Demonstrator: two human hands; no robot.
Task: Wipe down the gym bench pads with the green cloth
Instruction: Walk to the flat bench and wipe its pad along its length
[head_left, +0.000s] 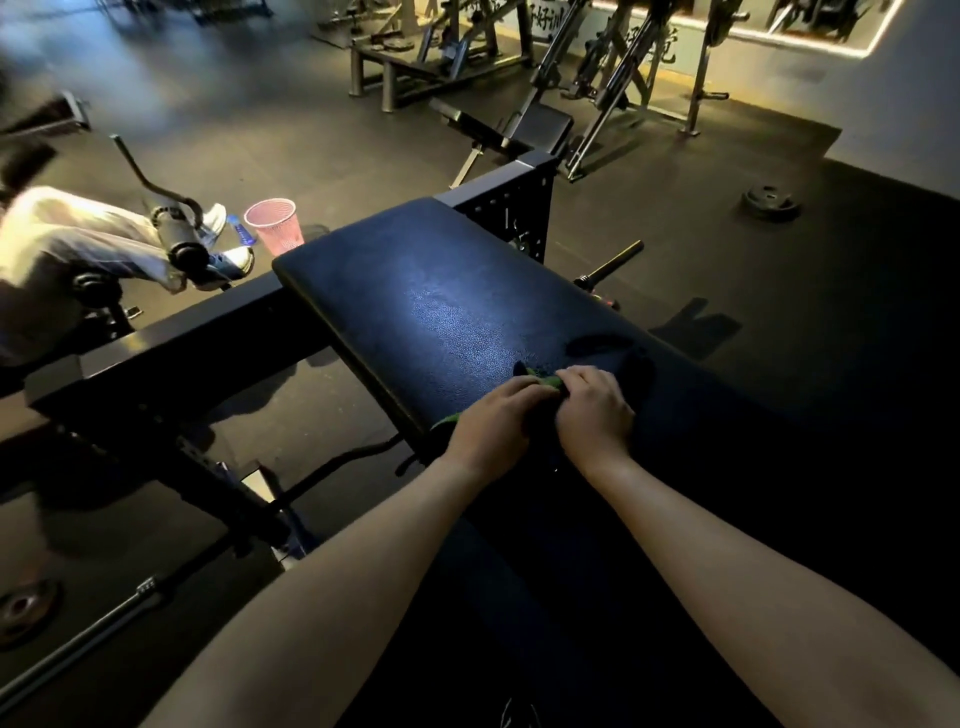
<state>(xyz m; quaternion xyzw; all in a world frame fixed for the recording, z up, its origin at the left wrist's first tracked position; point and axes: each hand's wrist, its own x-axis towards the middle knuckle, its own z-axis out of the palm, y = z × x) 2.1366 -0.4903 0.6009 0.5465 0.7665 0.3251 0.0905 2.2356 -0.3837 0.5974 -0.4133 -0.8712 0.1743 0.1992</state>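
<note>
A long dark bench pad (441, 291) runs from the middle of the view toward me, with a shiny patch near its far half. Both my hands are side by side on the pad. My left hand (493, 421) and my right hand (595, 408) each have curled fingers gripping the green cloth (545, 378). The cloth is bunched between them and mostly hidden; only a small green strip shows at the fingertips and a bit at the pad's left edge.
A black steel frame (182, 343) crosses left of the pad, with a perforated upright (511, 208) behind it. A pink mesh bin (274, 224) stands on the floor. Another person's legs (83, 239) rest on a machine at left. A weight plate (771, 202) and barbell (78, 639) lie on the floor.
</note>
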